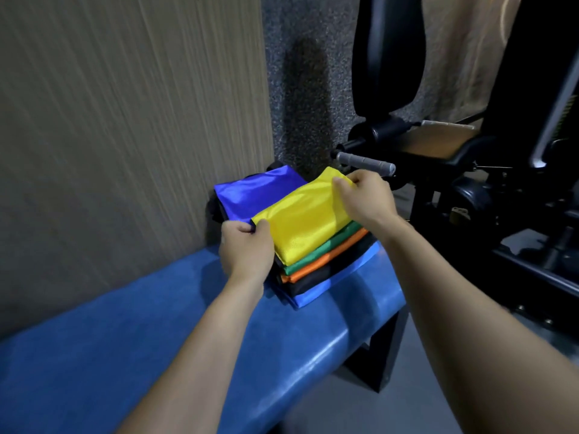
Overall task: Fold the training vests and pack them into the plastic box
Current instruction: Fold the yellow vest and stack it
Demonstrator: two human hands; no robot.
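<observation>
Folded vests lie stacked at the far end of a blue bench (131, 355), just beside the wood-grain wall (125, 120) at 10 o'clock. The yellow vest (305, 219) is on top; below it, edges showing at 5 o'clock, are the green vest (326, 249), orange vest (326, 264), black vest (329, 274) and a light blue vest (341, 277) at the bottom. A royal blue vest (257, 195) lies at 10 o'clock from the yellow one, partly under it.

The left hand (246, 249) pinches the yellow vest's near-left corner between curled fingers and thumb. The right hand (365, 197) pinches its far-right corner the same way, lifting the edge slightly.

Black gym equipment (438, 145) with a grey handle (365, 162) stands at 2 o'clock. No plastic box is in view.
</observation>
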